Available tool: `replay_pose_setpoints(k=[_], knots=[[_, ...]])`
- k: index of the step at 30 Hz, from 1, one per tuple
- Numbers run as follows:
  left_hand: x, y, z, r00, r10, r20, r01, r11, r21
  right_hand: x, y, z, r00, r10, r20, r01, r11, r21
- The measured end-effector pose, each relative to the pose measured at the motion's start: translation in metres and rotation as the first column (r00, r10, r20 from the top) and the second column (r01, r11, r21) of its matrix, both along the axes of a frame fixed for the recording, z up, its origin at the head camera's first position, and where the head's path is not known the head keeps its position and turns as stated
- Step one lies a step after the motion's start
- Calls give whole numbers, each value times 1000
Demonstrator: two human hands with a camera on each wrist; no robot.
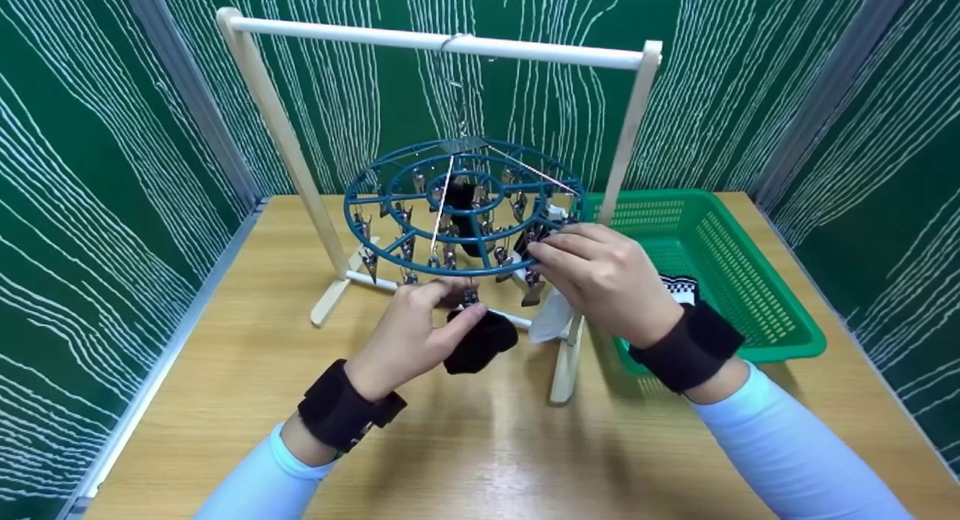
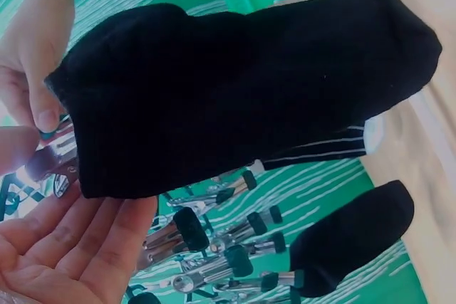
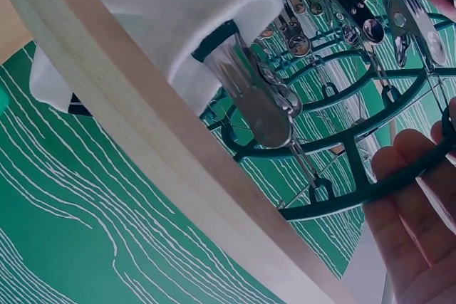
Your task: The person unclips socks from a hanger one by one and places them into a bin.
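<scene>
**Sock at the near clip**

My left hand (image 1: 409,332) pinches the black sock (image 1: 480,342) up at a clip (image 1: 470,296) on the near rim. My right hand (image 1: 600,276) grips the ring (image 1: 390,205), so it does not swing.

Basket (image 1: 750,280) right of rack (image 1: 450,43) — on table (image 1: 225,370)

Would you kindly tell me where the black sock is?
In the head view, the black sock hangs from the round hanger's front rim, beside the left hand.
</scene>
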State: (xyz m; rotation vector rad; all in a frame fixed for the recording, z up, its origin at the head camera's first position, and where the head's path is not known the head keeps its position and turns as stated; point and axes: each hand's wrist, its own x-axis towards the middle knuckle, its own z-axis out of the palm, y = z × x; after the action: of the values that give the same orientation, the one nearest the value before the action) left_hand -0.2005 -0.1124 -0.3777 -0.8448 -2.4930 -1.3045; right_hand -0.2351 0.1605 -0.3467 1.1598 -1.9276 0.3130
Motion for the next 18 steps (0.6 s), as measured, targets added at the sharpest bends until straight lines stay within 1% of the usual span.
replay_pose_setpoints(k=[3,9,14,18], knots=[[-1,0,3,1000,8,-9,-8,1000,-2,0,0,0,1000,-2,-2,2,1000,4],[-4,0,4,999,33,0,-33,999,2,0,1,-3,1000,-8,0,8,1000,-1],[-6,1,4,999,24,-24,-24,1000,4,1,1,-6,1000,-7,4,7,1000,-11],[-5,2,4,1000,17,-19,-17,1000,16,5,1,-6,1000,-11,0,11,1000,-19]])
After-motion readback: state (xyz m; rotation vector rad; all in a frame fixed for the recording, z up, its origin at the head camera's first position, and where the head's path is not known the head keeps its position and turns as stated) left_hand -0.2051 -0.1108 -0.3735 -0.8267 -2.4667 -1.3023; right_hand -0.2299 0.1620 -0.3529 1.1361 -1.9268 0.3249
